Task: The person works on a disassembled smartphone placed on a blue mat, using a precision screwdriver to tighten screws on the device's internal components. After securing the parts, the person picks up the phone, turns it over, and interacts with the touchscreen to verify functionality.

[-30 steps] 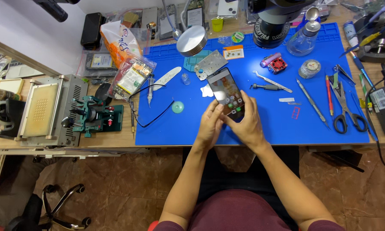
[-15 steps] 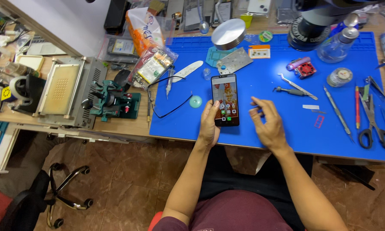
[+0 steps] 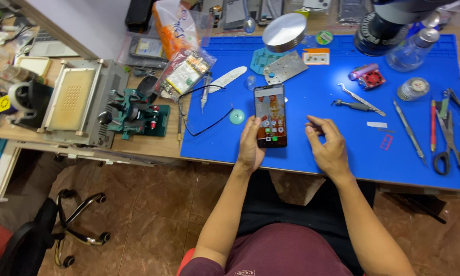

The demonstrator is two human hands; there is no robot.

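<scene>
Two hands at centre frame: left hand [image 3: 250,145] grips the lit smartphone [image 3: 270,116]; right hand [image 3: 328,145] hovers empty, loosely curled, beside it.

Single head cam, worn by the person, looking steeply down from above the blue work mat [image 3: 342,153]. Mid-range: mat fills the upper frame, bench clutter left of it, floor and the wearer's lap below it. No second view, no overlap.
</scene>
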